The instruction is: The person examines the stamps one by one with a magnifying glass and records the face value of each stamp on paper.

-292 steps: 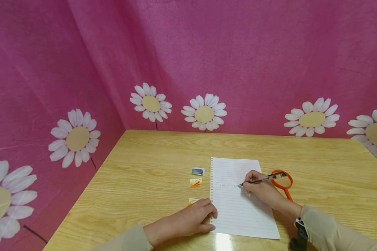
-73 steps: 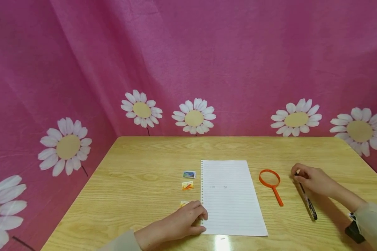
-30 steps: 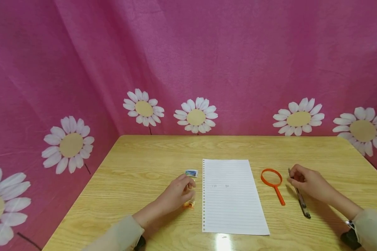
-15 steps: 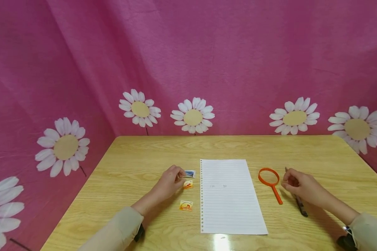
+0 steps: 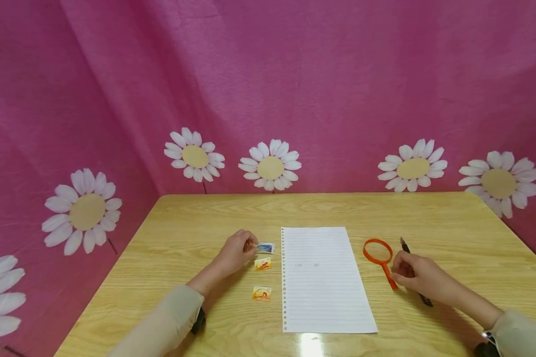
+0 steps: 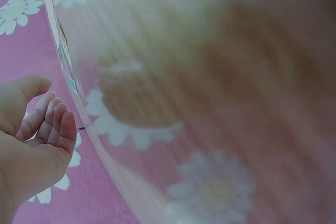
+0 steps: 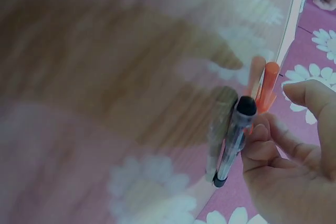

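Observation:
My left hand [image 5: 236,251] is at the left edge of a blue postage stamp [image 5: 267,248], fingertips close to or touching it. In the left wrist view its thumb stands apart from loosely bent fingers. Two yellow stamps, one [image 5: 263,264] just below the blue one and another [image 5: 261,293] lower down, lie flat. My right hand [image 5: 424,277] hovers beside the orange magnifying glass [image 5: 378,251], fingertips near its handle. The right wrist view shows the thumb apart from the fingers, with nothing gripped. A black pen [image 5: 405,245] lies on the table, partly hidden under this hand.
A lined sheet of paper [image 5: 326,297] with punched holes lies between the hands, bearing two small handwritten numbers. The wooden table [image 5: 196,213] meets a pink flowered curtain [image 5: 339,99] at its back and left edges.
The right hand wrote on the paper, put the pen down right of the magnifying glass, then moved left toward its handle. The left hand left the paper's edge and went up to the blue stamp.

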Available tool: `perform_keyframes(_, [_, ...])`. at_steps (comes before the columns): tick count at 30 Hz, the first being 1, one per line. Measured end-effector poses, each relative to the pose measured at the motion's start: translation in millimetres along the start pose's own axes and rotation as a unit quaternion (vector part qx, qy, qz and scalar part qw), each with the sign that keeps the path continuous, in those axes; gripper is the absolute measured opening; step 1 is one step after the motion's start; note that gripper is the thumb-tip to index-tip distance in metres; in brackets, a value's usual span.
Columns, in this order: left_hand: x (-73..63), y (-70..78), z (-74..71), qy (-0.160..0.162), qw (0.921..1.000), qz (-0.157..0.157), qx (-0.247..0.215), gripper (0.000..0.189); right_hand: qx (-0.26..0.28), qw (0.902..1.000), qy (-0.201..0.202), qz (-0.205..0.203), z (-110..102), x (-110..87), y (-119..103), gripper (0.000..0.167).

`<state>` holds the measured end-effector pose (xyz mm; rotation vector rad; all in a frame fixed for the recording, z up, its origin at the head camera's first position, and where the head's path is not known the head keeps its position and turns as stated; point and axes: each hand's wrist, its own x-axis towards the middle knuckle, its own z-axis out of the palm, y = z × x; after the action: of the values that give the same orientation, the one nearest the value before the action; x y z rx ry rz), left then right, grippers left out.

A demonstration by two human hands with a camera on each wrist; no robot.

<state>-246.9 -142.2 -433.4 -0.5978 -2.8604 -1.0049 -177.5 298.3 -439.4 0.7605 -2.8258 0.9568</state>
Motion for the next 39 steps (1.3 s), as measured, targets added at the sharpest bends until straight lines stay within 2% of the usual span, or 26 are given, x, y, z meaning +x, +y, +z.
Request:
perform_keyframes(11, [8.2,-6.0,3.1,-0.028,0.9996,0.001,0.005,0.009,-0.026,0.9993,-0.017,0.023,7,1.5,-7,0.019])
perform_keyframes(17, [8.7,-7.0,3.6,-0.045,0.9989,0.006,0.013,0.008,-0.026,0.9965,-0.028,0.074,9,1.7,-13,0.019])
perform_keyframes(24, [12.0,-5.8,3.4,-0.054,0.9984,0.0,0.012,0.008,-0.039,0.9875,-0.029,0.15,8,6.4,-19,0.018])
perform_keyframes(39, [12.3,-6.8,4.3,-0.058,0.9982,0.002,0.015,0.007,-0.031,0.9791,-0.023,0.2,7,10.4,-19,0.017])
